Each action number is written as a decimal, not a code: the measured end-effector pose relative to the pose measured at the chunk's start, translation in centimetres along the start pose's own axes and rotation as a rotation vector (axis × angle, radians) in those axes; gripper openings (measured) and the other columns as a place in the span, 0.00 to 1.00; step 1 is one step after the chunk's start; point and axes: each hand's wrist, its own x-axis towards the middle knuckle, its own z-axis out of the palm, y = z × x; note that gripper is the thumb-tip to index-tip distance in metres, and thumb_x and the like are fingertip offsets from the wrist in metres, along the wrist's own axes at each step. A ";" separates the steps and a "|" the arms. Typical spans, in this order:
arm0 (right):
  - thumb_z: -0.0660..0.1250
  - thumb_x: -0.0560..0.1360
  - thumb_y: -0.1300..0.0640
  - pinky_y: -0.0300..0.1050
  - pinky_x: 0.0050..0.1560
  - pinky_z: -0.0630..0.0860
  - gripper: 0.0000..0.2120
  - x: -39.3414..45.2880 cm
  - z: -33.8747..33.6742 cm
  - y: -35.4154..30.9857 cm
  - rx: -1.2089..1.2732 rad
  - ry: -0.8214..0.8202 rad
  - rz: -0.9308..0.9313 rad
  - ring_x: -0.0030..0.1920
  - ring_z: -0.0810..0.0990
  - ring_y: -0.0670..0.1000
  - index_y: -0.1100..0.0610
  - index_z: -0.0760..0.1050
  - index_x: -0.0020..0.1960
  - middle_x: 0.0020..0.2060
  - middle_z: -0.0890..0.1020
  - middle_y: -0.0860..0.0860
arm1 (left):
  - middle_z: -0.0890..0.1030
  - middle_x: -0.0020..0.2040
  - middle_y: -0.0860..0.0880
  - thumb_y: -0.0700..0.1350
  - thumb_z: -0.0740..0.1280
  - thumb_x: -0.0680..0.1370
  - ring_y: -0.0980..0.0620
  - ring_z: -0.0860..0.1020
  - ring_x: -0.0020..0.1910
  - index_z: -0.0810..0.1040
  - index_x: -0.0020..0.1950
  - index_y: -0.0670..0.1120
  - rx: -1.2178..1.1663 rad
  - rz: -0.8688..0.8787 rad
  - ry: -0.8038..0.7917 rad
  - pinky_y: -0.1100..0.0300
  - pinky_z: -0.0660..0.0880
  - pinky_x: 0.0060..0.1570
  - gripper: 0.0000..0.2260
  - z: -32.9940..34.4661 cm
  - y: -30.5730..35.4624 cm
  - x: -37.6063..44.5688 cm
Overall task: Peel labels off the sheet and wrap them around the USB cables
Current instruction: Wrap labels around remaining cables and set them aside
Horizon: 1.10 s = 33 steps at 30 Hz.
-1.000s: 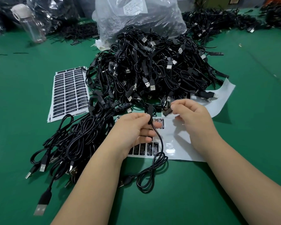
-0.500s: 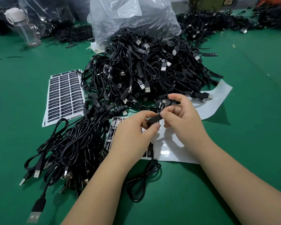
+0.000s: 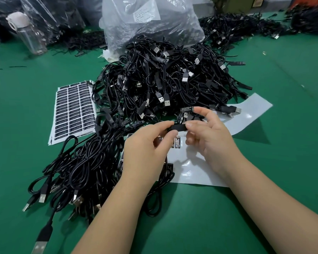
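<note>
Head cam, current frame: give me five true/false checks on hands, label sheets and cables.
1. Both hands pinch one small black cable module between them. True.
2. The right hand also holds a peeled label at its fingertips. True.
3. The full label sheet lies right of the big cable pile. False: it lies left of the pile.
4. The sheet under the hands is still full of labels. False: most of it is bare backing.
5. The left hand rests flat on the table. False: it is raised, pinching the module.
</note>
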 end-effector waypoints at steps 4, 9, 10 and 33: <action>0.63 0.73 0.67 0.38 0.31 0.73 0.17 0.1 0.0 -0.4 0.228 -0.093 0.118 0.25 0.71 0.45 0.54 0.70 0.59 0.31 0.76 0.50 | 0.80 0.35 0.61 0.44 0.75 0.72 0.63 0.73 0.32 0.79 0.45 0.66 -0.172 -0.053 -0.059 0.71 0.71 0.36 0.15 0.0 0.1 0.2; 0.62 0.74 0.67 0.41 0.34 0.72 0.18 0.0 -0.1 -0.6 0.214 -0.143 0.164 0.31 0.71 0.49 0.55 0.69 0.62 0.38 0.77 0.56 | 0.79 0.32 0.62 0.41 0.75 0.70 0.64 0.73 0.30 0.82 0.44 0.61 -0.294 -0.120 -0.057 0.72 0.71 0.34 0.14 -0.1 -0.1 0.5; 0.64 0.73 0.66 0.41 0.35 0.73 0.19 0.0 -0.1 -0.6 0.205 -0.138 0.161 0.31 0.72 0.49 0.55 0.69 0.62 0.37 0.77 0.55 | 0.79 0.32 0.62 0.40 0.75 0.71 0.64 0.72 0.30 0.82 0.44 0.61 -0.293 -0.124 -0.054 0.73 0.70 0.34 0.14 -0.1 -0.3 0.5; 0.77 0.53 0.46 0.37 0.43 0.75 0.16 -0.2 0.4 0.2 -0.020 0.082 0.077 0.36 0.79 0.42 0.51 0.85 0.38 0.35 0.84 0.46 | 0.77 0.34 0.65 0.49 0.75 0.71 0.66 0.77 0.42 0.85 0.52 0.50 0.045 -0.118 0.023 0.74 0.71 0.44 0.11 0.7 -0.7 0.6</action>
